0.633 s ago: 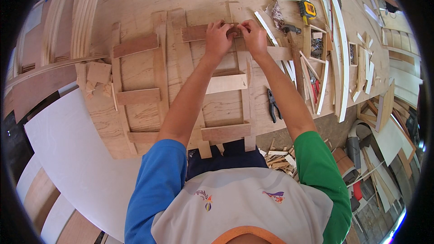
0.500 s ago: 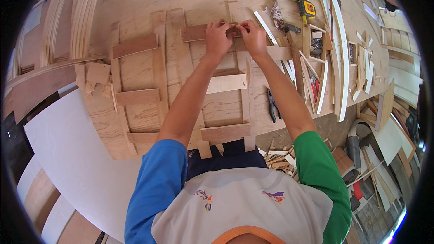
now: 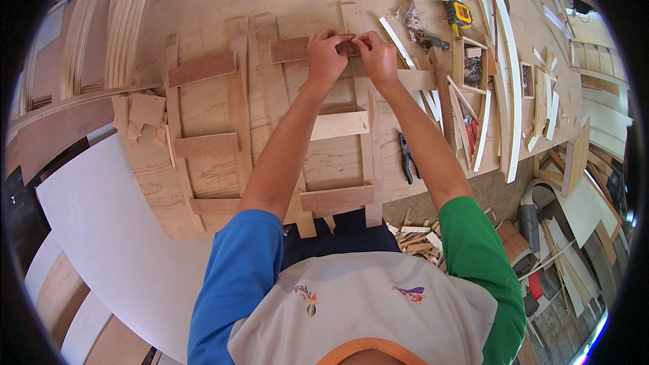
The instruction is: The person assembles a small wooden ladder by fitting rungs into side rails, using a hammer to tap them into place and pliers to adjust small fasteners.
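My left hand [image 3: 326,56] has its fingers curled over the right part of a brown wooden slat [image 3: 287,50]. This slat lies across the far end of a ladder-like wooden frame [image 3: 376,155]. Close beside it, my right hand [image 3: 377,59] is closed in a pinch over the slat's right end; anything between those fingertips is too small to make out. A paler slat [image 3: 339,125] crosses the frame's middle, and a brown slat [image 3: 338,197] crosses its near end. To the left lies a similar wooden frame [image 3: 240,108] with several crosspieces.
Right of the frame lie pliers [image 3: 407,159], a hammer [image 3: 439,88], a yellow and black tape measure [image 3: 459,13] and a small wooden box of nails [image 3: 473,67]. Long pale strips [image 3: 508,94] run along the right. Wood scraps [image 3: 419,240] cover the floor below the table's edge.
Both hands stay at the slat's right end with almost the same finger pose. My left forearm and sleeve have shifted very slightly to the right.
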A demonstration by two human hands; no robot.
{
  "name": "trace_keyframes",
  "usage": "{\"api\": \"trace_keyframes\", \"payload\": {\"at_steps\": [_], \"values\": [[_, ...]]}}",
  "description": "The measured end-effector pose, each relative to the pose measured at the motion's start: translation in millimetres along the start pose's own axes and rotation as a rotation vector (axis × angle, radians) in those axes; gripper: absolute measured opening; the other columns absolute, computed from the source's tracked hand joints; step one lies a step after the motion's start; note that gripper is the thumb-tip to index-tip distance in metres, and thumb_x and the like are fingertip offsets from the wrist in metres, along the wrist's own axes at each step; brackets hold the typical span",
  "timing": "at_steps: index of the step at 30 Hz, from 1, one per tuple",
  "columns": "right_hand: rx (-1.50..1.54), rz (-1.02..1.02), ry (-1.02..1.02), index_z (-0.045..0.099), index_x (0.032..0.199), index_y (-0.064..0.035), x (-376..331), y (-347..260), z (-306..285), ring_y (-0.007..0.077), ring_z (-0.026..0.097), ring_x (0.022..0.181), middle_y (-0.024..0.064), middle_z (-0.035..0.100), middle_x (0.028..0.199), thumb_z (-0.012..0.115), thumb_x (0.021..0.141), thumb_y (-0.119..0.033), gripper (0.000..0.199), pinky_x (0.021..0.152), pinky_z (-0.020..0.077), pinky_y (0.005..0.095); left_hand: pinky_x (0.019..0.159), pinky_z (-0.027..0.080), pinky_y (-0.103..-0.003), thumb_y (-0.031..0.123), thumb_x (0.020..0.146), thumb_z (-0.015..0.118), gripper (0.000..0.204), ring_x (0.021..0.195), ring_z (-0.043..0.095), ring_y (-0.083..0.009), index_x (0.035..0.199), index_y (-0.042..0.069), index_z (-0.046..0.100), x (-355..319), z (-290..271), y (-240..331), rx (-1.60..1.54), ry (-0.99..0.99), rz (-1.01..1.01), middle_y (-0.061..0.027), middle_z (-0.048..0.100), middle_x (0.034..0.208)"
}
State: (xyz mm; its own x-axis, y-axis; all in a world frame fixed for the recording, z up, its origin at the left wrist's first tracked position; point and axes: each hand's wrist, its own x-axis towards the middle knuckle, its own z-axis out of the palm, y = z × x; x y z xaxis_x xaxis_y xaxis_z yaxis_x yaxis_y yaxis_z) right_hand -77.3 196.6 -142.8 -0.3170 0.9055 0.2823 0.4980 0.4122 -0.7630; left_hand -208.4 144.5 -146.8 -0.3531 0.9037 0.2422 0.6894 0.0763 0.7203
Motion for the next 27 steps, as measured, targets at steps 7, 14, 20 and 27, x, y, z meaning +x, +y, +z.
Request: {"api": "trace_keyframes", "payload": {"at_steps": [7, 14, 20, 27], "values": [[-0.014, -0.014, 0.0, 0.064, 0.086, -0.003, -1.5, -1.3, -0.2, 0.0331, 0.066, 0.062, 0.0167, 0.066, 0.071, 0.069, 0.084, -0.018, 0.016, 0.054, 0.0514, 0.0392, 0.086, 0.044, -0.041, 0.015, 0.064, 0.078, 0.03, 0.095, 0.058, -0.0307, 0.093, 0.021, 0.076, 1.7, 1.6, 0.8, -0.001, -0.006, -0.022, -0.0091, 0.066, 0.098], [-0.088, -0.041, -0.032, 0.068, 0.083, -0.0022, -0.2, -11.4, -6.6, 0.0271, 0.068, 0.065, 0.0149, 0.068, 0.075, 0.072, 0.081, -0.016, 0.015, 0.057, 0.0527, 0.0343, 0.085, 0.044, -0.042, 0.018, 0.065, 0.077, 0.021, 0.094, 0.058, -0.0304, 0.085, 0.02, 0.076, 2.5, 6.8, -3.3, 0.036, 0.017, -0.004, -0.0092, 0.066, 0.096], [-0.071, -0.099, -0.031, 0.07, 0.086, -0.0019, 0.6, -10.1, -9.6, 0.0274, 0.069, 0.07, 0.015, 0.069, 0.08, 0.072, 0.08, -0.013, 0.013, 0.063, 0.0542, 0.0338, 0.083, 0.045, -0.043, 0.018, 0.064, 0.077, 0.017, 0.093, 0.056, -0.0296, 0.081, 0.021, 0.076, 3.0, 11.3, 2.2, 0.067, 0.067, -0.03, -0.0059, 0.066, 0.094], [0.013, -0.232, 0.039, 0.07, 0.086, -0.0006, -1.8, -11.5, -11.5, 0.03, 0.068, 0.075, 0.0146, 0.069, 0.083, 0.07, 0.077, -0.008, 0.011, 0.067, 0.0553, 0.0363, 0.082, 0.045, -0.043, 0.017, 0.063, 0.077, 0.019, 0.092, 0.056, -0.0292, 0.082, 0.021, 0.077, 3.0, 15.7, -2.2, 0.047, 0.071, -0.047, -0.0051, 0.067, 0.093]]}}
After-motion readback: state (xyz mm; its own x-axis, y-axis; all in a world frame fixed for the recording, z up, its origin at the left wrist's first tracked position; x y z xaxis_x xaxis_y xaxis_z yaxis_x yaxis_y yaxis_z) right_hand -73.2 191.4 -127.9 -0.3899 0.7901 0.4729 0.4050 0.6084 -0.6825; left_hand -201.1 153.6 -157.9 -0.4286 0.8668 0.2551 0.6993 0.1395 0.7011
